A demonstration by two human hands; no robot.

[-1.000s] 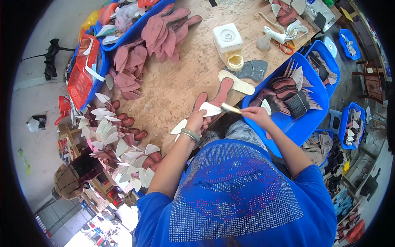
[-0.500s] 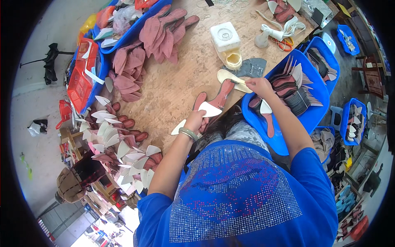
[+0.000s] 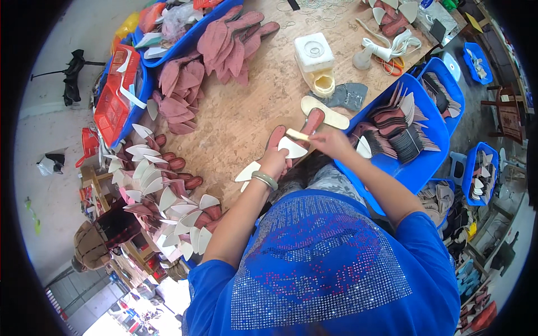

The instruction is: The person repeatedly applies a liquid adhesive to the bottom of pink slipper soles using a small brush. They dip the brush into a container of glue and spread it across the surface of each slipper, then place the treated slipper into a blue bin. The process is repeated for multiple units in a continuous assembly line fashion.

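Note:
My left hand [image 3: 274, 161], closed at the table's front edge, grips a white pointed toe piece [image 3: 292, 147]. Reddish shoe insoles [image 3: 314, 120] lie just beyond it, and another white piece [image 3: 247, 171] is on the left by my wrist. Between the fingers of my right hand [image 3: 330, 143] is a short cream brush-like tool [image 3: 297, 134], its tip over the edge of the white piece. Behind both hands rests a cream insole-shaped piece [image 3: 334, 116], near a white plastic container [image 3: 323, 84] with an open yellowed mouth.
Piles of reddish insoles [image 3: 230, 42] cover the table's far left. Insoles with white tips [image 3: 151, 176] line its left edge. A blue bin [image 3: 414, 148] of stacked insoles stands at right. A dark sheet [image 3: 347, 96], white cord [image 3: 400, 45] and orange-handled scissors [image 3: 397, 68] lie farther back.
My right hand has moved left and nearer, bringing the tool from the cream piece to the white toe piece. My left hand stays about where it was, still gripping.

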